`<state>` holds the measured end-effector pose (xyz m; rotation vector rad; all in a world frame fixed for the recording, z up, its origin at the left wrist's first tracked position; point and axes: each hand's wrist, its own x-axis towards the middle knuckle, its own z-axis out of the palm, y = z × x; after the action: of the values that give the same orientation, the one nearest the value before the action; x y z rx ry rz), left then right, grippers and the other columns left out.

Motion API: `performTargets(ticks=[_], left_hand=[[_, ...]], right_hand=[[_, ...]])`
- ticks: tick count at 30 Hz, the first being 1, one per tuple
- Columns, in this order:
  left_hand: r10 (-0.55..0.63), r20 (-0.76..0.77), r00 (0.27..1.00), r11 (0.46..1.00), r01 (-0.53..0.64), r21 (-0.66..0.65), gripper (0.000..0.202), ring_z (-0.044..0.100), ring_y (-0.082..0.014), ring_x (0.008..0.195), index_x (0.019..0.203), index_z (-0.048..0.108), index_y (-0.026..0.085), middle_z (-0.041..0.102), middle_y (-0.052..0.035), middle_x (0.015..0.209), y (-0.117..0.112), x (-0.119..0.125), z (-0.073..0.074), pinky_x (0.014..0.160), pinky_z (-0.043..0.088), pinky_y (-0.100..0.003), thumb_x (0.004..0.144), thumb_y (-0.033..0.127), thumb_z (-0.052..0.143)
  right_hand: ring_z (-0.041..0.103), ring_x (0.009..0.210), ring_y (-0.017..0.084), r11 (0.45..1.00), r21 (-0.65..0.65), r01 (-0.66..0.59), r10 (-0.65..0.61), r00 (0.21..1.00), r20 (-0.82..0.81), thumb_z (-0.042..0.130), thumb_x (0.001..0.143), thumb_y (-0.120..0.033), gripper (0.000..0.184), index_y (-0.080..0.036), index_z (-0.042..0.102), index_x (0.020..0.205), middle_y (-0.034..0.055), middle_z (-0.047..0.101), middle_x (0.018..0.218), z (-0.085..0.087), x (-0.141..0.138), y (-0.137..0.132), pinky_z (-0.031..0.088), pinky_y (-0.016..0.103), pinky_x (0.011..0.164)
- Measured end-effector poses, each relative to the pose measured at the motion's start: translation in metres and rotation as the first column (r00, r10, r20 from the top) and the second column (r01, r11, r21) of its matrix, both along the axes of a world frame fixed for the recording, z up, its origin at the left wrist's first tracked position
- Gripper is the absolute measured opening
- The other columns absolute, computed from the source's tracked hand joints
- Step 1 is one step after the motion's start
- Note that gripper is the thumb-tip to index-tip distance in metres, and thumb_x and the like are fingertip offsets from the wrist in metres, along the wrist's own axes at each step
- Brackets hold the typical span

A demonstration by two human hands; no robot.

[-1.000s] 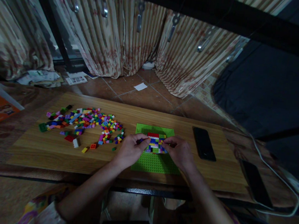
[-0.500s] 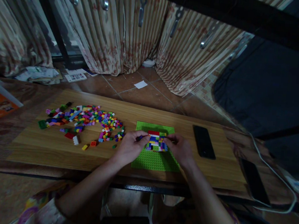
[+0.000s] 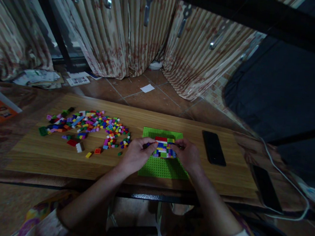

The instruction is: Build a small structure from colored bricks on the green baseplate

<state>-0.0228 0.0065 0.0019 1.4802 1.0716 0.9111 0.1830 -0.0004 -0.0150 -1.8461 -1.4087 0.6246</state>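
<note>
A block of joined toy bricks (image 3: 164, 147) in red, white, blue, yellow, green and purple is over the upper half of a green studded baseplate (image 3: 163, 168). My left hand (image 3: 137, 153) grips its left side, thumb and fingers closed at the edge. My right hand (image 3: 189, 154) is closed on the opposite side, with the thumb against the bricks. Both hands partly cover the block's ends. Whether the block is joined to the baseplate or held just above it, I cannot tell.
A heap of loose coloured bricks (image 3: 90, 122) spreads over the left of the wooden board (image 3: 58, 164). Right of the baseplate lies a black phone (image 3: 214, 147). A second dark phone (image 3: 267, 189) with a white cable (image 3: 285, 175) is farther right.
My right hand's fingers have shifted slightly along the right side of the brick block. My left hand keeps its hold. The whole view has moved a little.
</note>
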Motion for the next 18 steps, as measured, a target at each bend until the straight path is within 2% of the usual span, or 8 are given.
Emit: performTargets(ticks=[3,7,12,16,18], left_hand=[[-0.001,-0.022,1.000,1.000,0.001,0.003,0.027,0.056,-0.0130,0.065,0.087,0.070,0.016,0.066,-0.0009,0.073,-0.001,0.001,-0.001,0.061,0.042,-0.023,0.083,0.038,0.054],[-0.008,-0.065,0.998,1.000,0.008,0.001,0.026,0.056,-0.0134,0.065,0.086,0.070,0.017,0.066,-0.0006,0.072,-0.001,0.003,-0.003,0.061,0.043,-0.023,0.083,0.038,0.054],[-0.025,-0.064,0.998,1.000,0.024,-0.012,0.022,0.058,-0.0145,0.070,0.088,0.070,0.018,0.068,-0.0005,0.075,-0.002,0.004,-0.003,0.065,0.044,-0.023,0.082,0.033,0.055],[-0.052,-0.029,0.998,0.998,0.051,-0.030,0.021,0.058,-0.0141,0.069,0.088,0.070,0.018,0.067,-0.0003,0.074,-0.004,0.008,-0.001,0.065,0.044,-0.024,0.083,0.030,0.053],[-0.078,0.001,0.997,0.996,0.078,-0.029,0.020,0.058,-0.0141,0.071,0.088,0.070,0.017,0.067,-0.0007,0.076,-0.005,0.009,0.001,0.068,0.045,-0.025,0.083,0.027,0.053]], right_hand=[[0.060,0.062,0.016,1.000,0.005,-0.002,0.002,0.999,0.035,0.069,0.067,-0.034,0.021,-0.017,0.064,0.078,0.0024,0.065,0.068,0.001,-0.001,0.000,0.045,0.029,0.060],[0.061,0.063,0.017,1.000,-0.028,-0.009,0.008,0.999,-0.052,0.068,0.069,-0.040,0.027,-0.017,0.065,0.082,0.0025,0.066,0.070,0.001,0.001,-0.001,0.046,0.029,0.060],[0.061,0.066,0.018,0.994,0.101,0.039,-0.030,0.995,-0.096,0.060,0.078,-0.043,0.025,-0.018,0.067,0.078,0.0043,0.069,0.075,0.013,-0.003,-0.007,0.046,0.029,0.064],[0.063,0.075,0.018,0.972,0.163,-0.168,0.207,0.941,-0.269,0.060,0.080,-0.039,0.021,-0.020,0.070,0.084,0.0033,0.070,0.082,0.025,-0.020,-0.019,0.048,0.028,0.069],[0.064,0.083,0.018,0.952,0.164,-0.259,0.297,0.912,-0.283,0.061,0.081,-0.036,0.019,-0.022,0.070,0.090,0.0034,0.070,0.090,0.028,-0.028,-0.025,0.049,0.029,0.074]])
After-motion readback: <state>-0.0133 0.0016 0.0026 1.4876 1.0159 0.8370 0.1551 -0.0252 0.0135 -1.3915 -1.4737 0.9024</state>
